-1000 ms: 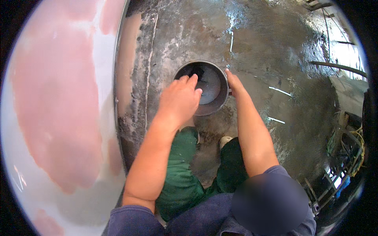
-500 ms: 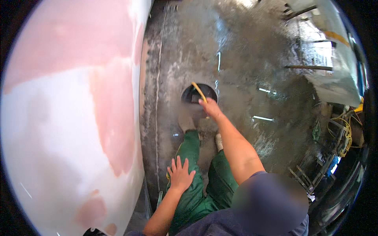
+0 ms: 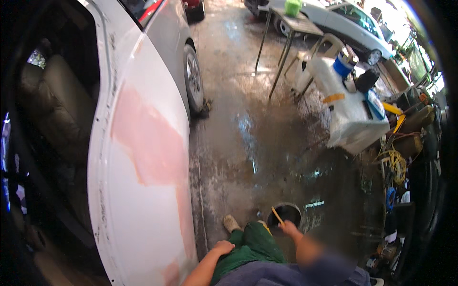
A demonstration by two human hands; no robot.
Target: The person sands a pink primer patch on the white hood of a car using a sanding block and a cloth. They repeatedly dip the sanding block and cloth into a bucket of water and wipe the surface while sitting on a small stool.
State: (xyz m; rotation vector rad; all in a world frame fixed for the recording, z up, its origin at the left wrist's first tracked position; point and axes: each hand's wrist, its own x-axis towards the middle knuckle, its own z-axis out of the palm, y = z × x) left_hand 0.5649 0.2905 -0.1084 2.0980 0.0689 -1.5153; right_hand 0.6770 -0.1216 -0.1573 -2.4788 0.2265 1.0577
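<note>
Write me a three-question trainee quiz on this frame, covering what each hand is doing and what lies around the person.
1. True or false: the right hand holds a thin yellow stick over the round dark bucket.
2. Where does the left hand rest?
A. on the bucket rim
B. on the person's green-trousered knee
C. on the car's wheel
3. Fill in: the white car door to the person's left carries large patches of ____ colour.

Key
1. True: the stick's far end points into the bucket's opening.
2. B: it lies flat on the knee, holding nothing.
3. Pink, on the sanded-looking panel beside the wet concrete floor.
</note>
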